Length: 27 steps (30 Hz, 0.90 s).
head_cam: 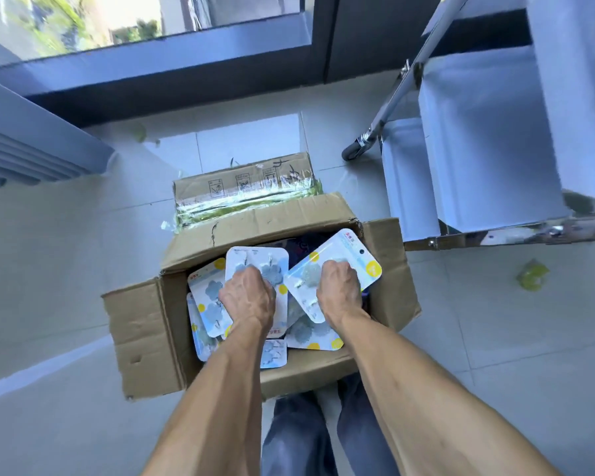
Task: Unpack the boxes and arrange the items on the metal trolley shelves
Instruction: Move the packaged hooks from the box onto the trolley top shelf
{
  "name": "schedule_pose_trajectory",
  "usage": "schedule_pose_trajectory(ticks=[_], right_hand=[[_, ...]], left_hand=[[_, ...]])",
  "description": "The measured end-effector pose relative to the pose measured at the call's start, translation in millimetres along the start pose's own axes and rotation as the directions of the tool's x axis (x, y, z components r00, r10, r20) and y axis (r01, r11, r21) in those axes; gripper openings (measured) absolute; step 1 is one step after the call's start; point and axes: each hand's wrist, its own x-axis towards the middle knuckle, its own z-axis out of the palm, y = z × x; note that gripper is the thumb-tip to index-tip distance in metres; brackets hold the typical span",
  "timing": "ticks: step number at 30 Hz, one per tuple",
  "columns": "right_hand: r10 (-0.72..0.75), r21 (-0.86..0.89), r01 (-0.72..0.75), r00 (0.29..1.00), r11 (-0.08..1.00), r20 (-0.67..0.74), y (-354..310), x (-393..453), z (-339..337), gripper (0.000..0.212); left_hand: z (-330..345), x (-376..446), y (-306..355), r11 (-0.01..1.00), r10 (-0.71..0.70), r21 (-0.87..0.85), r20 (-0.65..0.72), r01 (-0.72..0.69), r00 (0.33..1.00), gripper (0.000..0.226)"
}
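In the head view, a hook pack (257, 261) is gripped by the left hand (248, 297) and a second pack (337, 266) by the right hand (339, 290), both over the open box (145, 324) at centre, where more packs (207, 293) lie. The trolley (488, 139) is seen at two o'clock, well apart

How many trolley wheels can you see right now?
1. A single caster wheel shows at the foot of the metal trolley leg, on the floor tiles beyond the cardboard box. The other wheels are hidden or out of frame.
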Motion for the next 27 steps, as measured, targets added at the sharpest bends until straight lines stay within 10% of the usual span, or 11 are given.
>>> schedule_pose_trajectory(ticks=[9, 19, 27], right_hand=[[-0.039, -0.21, 0.008, 0.989, 0.978, -0.145, -34.8, -106.6, -167.5, 0.029], [0.221, 0.144, -0.176, 0.879, 0.974, -0.422, -5.5, -210.5, -406.3, 0.028], [0.397, 0.376, -0.23, 0.793, 0.898, -0.462, 133.8, -207.0, -533.1, 0.026]], left_hand=[[-168.4, -109.0, 12.9, 0.996, 0.059, -0.059, -0.061, -0.062, 0.996, 0.028], [-382.0, -225.6, 120.5, 0.929, 0.331, -0.059, -0.316, -0.366, 0.889, 0.021], [-430.3, -284.3, 279.2, 0.877, 0.454, 0.012, -0.344, -0.48, 0.822, 0.024]])
